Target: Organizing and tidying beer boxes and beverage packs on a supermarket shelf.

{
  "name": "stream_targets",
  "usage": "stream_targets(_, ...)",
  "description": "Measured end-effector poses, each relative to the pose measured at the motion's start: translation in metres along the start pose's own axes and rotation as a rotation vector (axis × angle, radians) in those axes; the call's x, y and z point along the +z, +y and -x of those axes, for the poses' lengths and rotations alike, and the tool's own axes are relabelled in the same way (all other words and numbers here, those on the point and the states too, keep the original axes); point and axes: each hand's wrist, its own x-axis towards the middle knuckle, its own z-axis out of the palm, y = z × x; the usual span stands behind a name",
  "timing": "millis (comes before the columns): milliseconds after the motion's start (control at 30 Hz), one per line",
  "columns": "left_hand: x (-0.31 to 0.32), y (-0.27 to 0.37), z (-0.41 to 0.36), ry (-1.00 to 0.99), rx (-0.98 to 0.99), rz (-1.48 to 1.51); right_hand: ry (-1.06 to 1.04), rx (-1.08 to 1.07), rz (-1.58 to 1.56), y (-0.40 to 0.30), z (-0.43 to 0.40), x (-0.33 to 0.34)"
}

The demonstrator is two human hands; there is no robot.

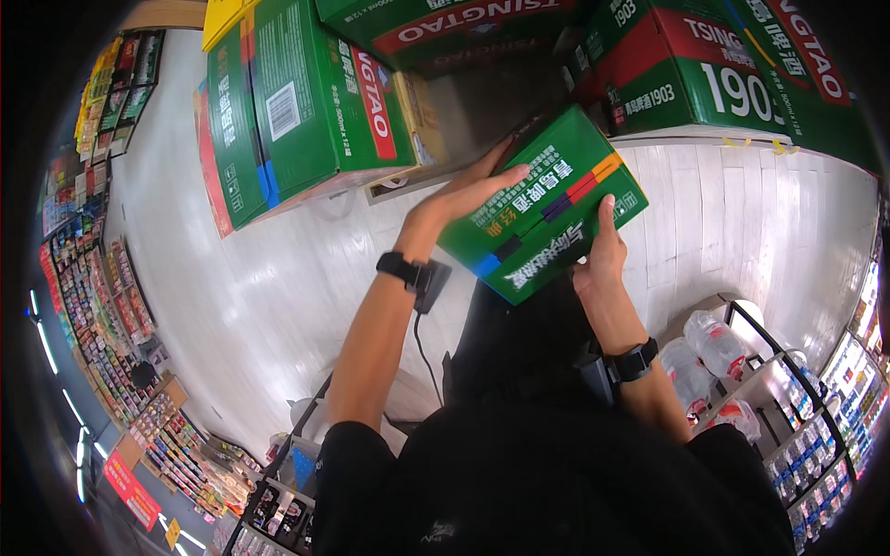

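Note:
Between my two hands is a green Tsingtao beer carton (549,208), tilted, with a stripe of coloured blocks across the face towards me. My left hand (480,184) grips its far left side, thumb on the top face and the other fingers partly hidden behind. On the near right side, my right hand (603,250) holds it with the thumb along the edge; its other fingers are underneath, out of sight. Beyond the carton lies a dark gap (487,111) among stacked Tsingtao cartons.
A green Tsingtao carton (299,118) stands at the left, another (459,31) at the back, and 1903 cartons (695,76) at the right. Behind me on the right, a shelf rack (772,389) bears large clear bottles (716,340). Stocked shelves (90,299) line the far left beyond the pale floor (292,292).

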Motion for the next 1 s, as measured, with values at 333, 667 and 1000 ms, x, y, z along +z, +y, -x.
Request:
stream_targets(333,0.031,-0.070,0.040,0.348,0.194,0.411,-0.101,-0.241,0.263,0.010,-0.008,0.024)
stream_targets(667,0.072,-0.081,0.035,0.553,0.283,0.971,-0.358,-0.506,0.867,-0.033,-0.044,0.091)
stream_targets(1000,0.097,-0.057,0.016,0.567,0.252,1.166,-0.325,-1.001,1.463,-0.062,-0.075,0.110)
